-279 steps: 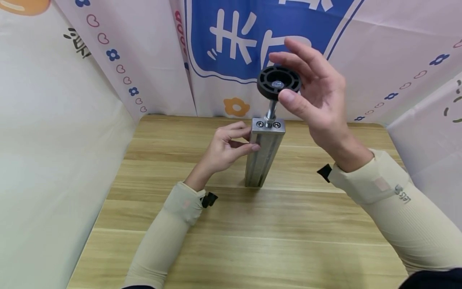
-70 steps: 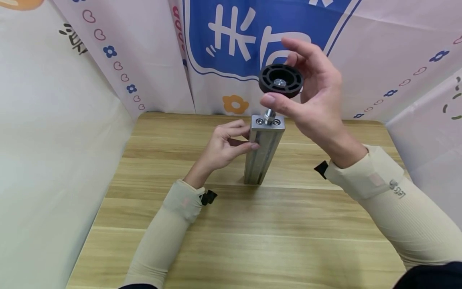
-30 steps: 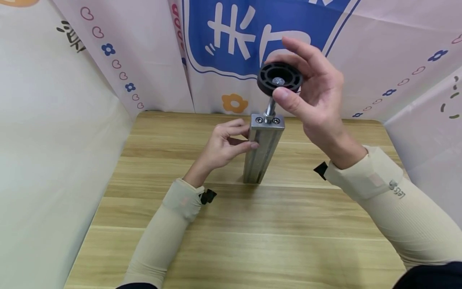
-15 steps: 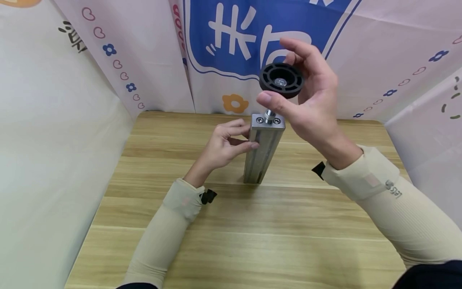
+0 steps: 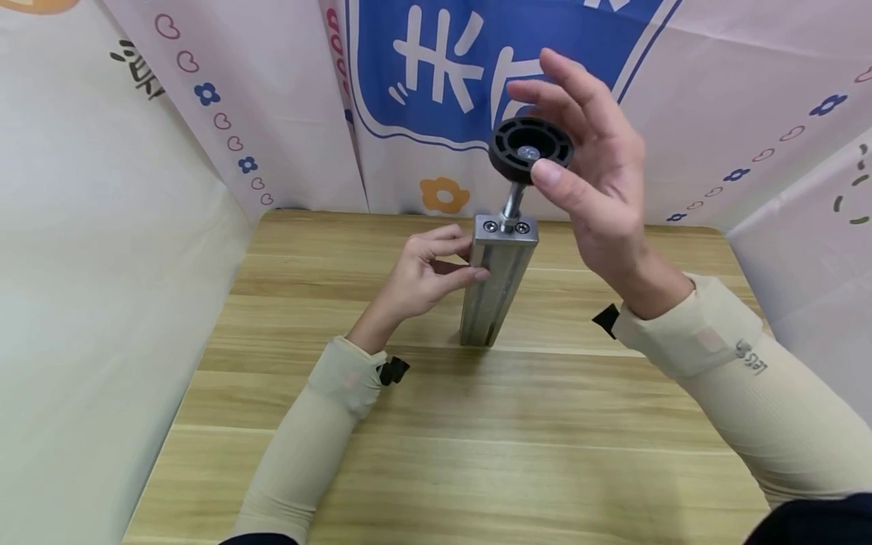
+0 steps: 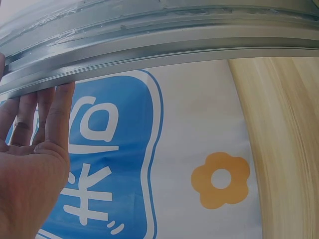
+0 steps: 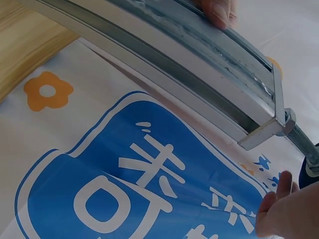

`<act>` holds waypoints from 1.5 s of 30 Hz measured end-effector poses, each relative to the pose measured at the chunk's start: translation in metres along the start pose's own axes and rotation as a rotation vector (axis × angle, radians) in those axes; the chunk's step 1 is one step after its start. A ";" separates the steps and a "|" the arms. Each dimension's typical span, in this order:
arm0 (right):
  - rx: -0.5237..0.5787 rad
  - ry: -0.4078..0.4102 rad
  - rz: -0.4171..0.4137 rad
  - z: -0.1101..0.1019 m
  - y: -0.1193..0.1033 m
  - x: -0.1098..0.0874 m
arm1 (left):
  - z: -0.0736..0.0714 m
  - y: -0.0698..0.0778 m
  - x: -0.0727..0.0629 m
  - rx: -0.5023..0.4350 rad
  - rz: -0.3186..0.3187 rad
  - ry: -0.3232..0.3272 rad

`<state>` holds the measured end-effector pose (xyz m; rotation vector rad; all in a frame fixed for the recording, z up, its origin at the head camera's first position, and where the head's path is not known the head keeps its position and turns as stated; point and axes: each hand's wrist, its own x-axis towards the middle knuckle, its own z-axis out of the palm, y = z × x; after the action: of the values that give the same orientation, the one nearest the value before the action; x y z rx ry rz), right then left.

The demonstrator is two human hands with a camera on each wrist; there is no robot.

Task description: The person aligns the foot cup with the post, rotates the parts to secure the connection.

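An aluminium profile [image 5: 500, 288] stands upright on the wooden table, with a metal end plate held by two screws on top. From the plate rises a threaded rod [image 5: 514, 200] with a nut at its base. The rod carries a black round levelling foot [image 5: 502, 155], its ribbed side facing up. My left hand [image 5: 429, 276] grips the profile near its top, thumb in front and fingers at the side and behind. My right hand [image 5: 606, 166] has its thumb tip on the foot's rim and its fingers curved around the far side; index and middle fingers lift away. In the right wrist view the foot [image 7: 311, 169] is partly cut off.
The wooden table [image 5: 518, 424] reaches back to a printed cloth backdrop [image 5: 422, 166] just behind the profile. Cloth walls [image 5: 109, 265] stand at the left and right. Small black wrist cameras [image 5: 393, 372] sit on both sleeves.
My right thumb swings back and forth along the foot's rim; in the last half second it moved right and the fingers spread upward. The left hand and profile stay put.
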<state>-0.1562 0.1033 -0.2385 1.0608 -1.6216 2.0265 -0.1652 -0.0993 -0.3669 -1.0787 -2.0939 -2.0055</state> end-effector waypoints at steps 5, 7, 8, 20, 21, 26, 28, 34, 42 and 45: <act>0.072 -0.019 0.041 -0.001 0.000 0.000 | 0.000 0.001 0.000 0.000 -0.002 -0.003; 0.073 -0.022 0.042 -0.001 0.000 -0.001 | 0.000 0.001 0.000 0.003 -0.004 -0.004; 0.076 -0.022 0.043 -0.001 0.000 -0.001 | 0.000 0.001 0.000 0.003 -0.006 -0.004; -0.020 -0.002 0.002 0.001 -0.003 0.000 | -0.001 0.000 -0.001 -0.006 -0.006 -0.007; -0.026 0.000 0.000 0.002 -0.003 0.000 | -0.001 0.000 -0.001 -0.007 -0.005 -0.007; -0.068 0.014 -0.019 0.004 -0.002 0.000 | 0.000 0.000 -0.001 0.004 0.000 -0.005; -0.091 0.023 -0.029 0.005 -0.001 0.000 | 0.000 0.000 -0.001 0.006 0.002 -0.006; -0.154 0.059 -0.033 0.006 0.002 0.000 | 0.001 0.000 -0.001 0.000 0.004 -0.008; -0.201 0.090 -0.007 0.007 0.002 0.001 | 0.001 0.000 0.000 -0.010 0.004 -0.011; -0.141 0.081 0.000 0.007 0.003 0.001 | 0.000 -0.001 -0.001 -0.014 0.000 -0.010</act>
<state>-0.1563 0.0955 -0.2396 0.9172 -1.6942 1.8974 -0.1652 -0.0992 -0.3684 -1.0941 -2.0874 -2.0220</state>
